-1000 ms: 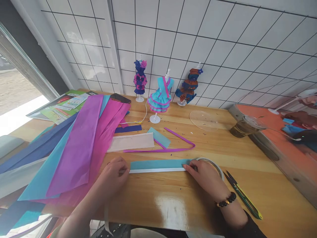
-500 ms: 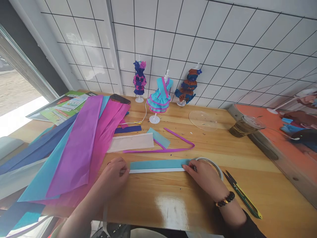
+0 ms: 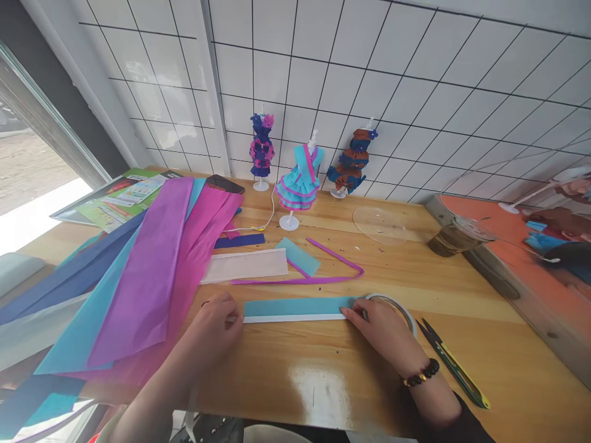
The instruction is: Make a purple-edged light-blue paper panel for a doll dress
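Note:
A light blue paper strip lies lengthwise on the table between my two hands. White tape runs along its near edge. At the left end, my left hand is closed, its curled fingertips at the end of the tape. My right hand, with a beaded bracelet at the wrist, is closed over the right end, thumb pressing at the tape. Just behind that hand a tape roll lies flat, partly covered. Thread snips with green and yellow handles rest to the right.
Purple, pink and blue paper sheets are heaped at left. Beyond the strip lie a white paper piece and a purple ribbon. Three small dressed mannequins, one in turquoise, stand by the tiled wall. A drink cup stands right.
Hands and strip hold nearly the same position. The whole view has shifted very slightly.

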Available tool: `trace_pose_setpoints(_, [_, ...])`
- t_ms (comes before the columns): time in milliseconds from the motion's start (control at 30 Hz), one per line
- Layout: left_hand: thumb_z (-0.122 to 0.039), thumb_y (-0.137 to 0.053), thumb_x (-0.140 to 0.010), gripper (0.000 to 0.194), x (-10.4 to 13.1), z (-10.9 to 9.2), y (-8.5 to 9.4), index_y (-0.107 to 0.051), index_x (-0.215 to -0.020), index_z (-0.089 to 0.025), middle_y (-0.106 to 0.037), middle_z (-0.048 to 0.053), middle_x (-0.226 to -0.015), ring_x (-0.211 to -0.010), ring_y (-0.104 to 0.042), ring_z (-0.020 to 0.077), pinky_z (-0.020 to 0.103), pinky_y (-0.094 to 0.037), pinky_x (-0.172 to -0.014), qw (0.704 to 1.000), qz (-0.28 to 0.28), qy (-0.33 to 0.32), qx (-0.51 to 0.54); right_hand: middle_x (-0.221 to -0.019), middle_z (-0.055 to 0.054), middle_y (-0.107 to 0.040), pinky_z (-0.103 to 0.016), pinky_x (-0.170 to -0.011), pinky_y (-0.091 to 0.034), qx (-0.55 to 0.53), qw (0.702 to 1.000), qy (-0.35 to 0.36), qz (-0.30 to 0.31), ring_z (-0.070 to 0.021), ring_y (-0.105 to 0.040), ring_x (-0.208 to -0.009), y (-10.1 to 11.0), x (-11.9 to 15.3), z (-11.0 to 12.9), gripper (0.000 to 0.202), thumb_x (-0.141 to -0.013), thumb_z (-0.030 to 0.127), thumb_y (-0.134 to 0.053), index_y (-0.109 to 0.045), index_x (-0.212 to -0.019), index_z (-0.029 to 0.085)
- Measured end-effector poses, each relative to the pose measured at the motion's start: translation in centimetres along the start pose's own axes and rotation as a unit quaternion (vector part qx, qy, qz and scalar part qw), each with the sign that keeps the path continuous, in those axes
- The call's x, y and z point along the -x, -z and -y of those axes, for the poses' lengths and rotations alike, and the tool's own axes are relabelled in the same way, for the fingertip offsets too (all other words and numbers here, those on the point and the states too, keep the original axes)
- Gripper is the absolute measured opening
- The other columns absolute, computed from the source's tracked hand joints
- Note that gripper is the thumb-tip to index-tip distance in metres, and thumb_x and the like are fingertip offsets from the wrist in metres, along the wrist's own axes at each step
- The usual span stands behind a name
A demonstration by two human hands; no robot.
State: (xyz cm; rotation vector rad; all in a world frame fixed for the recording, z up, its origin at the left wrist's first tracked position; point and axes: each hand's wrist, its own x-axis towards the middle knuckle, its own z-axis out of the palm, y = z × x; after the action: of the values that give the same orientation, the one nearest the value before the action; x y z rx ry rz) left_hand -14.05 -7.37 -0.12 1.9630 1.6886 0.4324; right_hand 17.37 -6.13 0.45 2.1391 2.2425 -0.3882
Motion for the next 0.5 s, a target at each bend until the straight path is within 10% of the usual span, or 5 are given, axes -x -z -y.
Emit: trace_pose_setpoints(500, [-0.021, -0.041, -0.074, 0.019, -0.02, -0.17, -0.4, -0.047, -0.057, -0.019, -0.054, 0.001, -0.068, -0.068, -0.052, 0.0169, 0.031, -0.038, -0.068, 0.999, -0.036, -0.005, -0.03, -0.07, -0.005, -0.058, -0.027, -0.059, -0.032, 0.005, 1.0, -0.003, -0.011, -0.0181, -0.055, -0.067, -0.26, -0.03, -0.11, 0.038, -0.085, 0.047, -0.037, -0.059, -0.068, 0.021])
